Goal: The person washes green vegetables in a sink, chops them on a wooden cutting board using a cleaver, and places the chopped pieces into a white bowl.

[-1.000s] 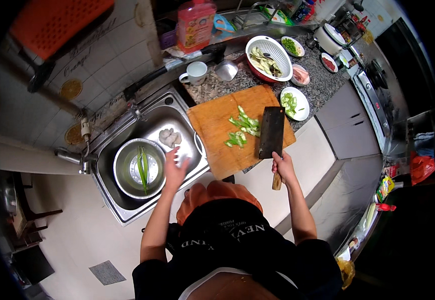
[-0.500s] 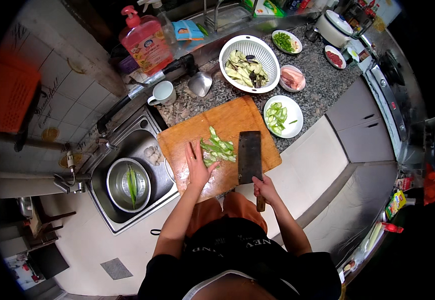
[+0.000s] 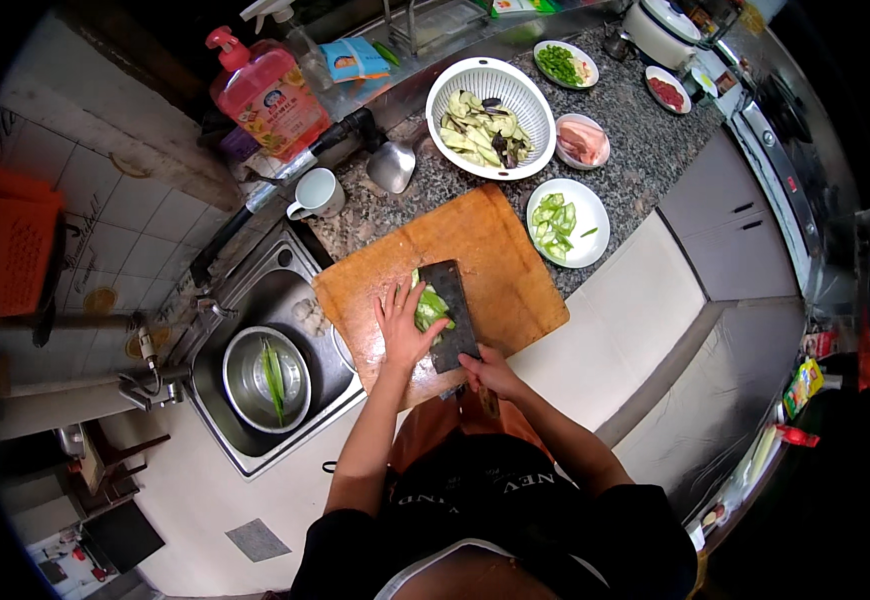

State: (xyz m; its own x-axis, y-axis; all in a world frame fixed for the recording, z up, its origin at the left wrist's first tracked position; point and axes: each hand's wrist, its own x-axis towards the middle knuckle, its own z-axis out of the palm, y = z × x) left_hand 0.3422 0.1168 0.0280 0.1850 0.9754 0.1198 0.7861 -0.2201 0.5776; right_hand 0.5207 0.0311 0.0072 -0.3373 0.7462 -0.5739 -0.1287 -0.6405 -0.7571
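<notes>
On the wooden cutting board (image 3: 505,270), a small pile of sliced green peppers (image 3: 433,308) lies partly over the dark blade of a cleaver (image 3: 461,330). My right hand (image 3: 495,375) is closed round the cleaver's handle near the board's front edge, with the blade low and flat-looking. With fingers spread, my left hand (image 3: 405,325) rests against the left side of the pepper slices, its thumb reaching over them towards the blade. Part of the pile is hidden under that hand. A white plate (image 3: 595,212) with more green pepper slices stands right of the board.
Behind the board stand a white colander (image 3: 437,95) of cut eggplant, a bowl of pink meat (image 3: 583,142), a mug (image 3: 317,192) and a metal spatula (image 3: 391,166). Left is the sink (image 3: 255,455), holding a steel bowl (image 3: 232,385) with long green peppers and some garlic (image 3: 308,316).
The cleaver has moved left and its blade now sits at the pepper slices. My left hand has shifted slightly right and covers more of the pile. The view has shifted a little.
</notes>
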